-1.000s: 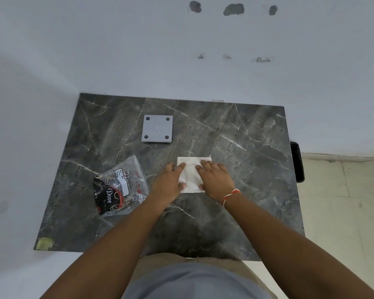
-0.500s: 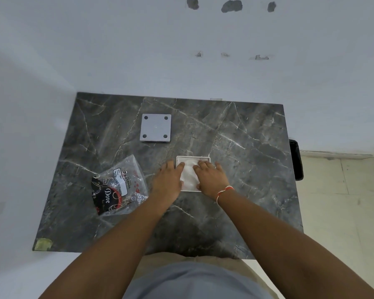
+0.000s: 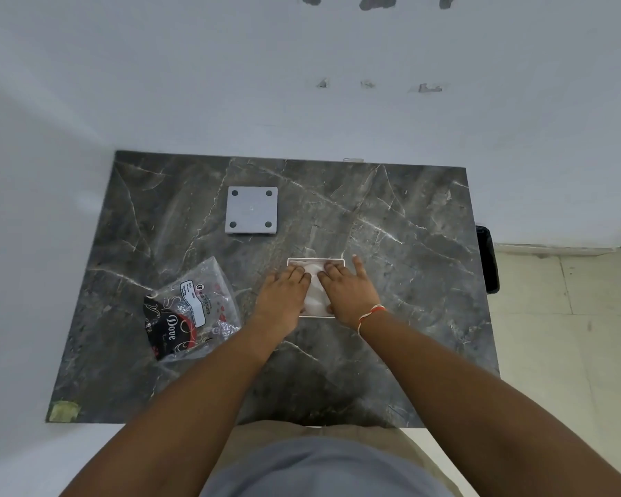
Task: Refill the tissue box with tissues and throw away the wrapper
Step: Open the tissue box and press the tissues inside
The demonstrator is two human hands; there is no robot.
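Dark marbled stone makes up the surface (image 3: 391,224) in front of you, set against a pale wall. Over the last second the white stack has gone from standing proud above the box to sitting down inside it: the rim of the tissue box (image 3: 315,260) now shows as a thin pale outline around the tissues (image 3: 315,292), where a second ago you could see only loose paper between your palms.

Your left hand (image 3: 282,299) and right hand (image 3: 350,294) lie flat on the stack, side by side and nearly touching. The fingers (image 3: 294,272) are spread and pressing downward, not closed around anything; your right little finger points out past the box's far right corner.

That suggests the filling step is close to done, though the paper looks crumpled in the middle, and you may need to flatten it before closing up.

The grey square plate (image 3: 251,209) with four dark dots, probably the box's bottom panel, lies well apart toward the far left and is not yet fitted. The wrapper (image 3: 189,313), clear plastic with black and red print, lies crumpled on the surface to the left, untouched, so it is not yet thrown away.
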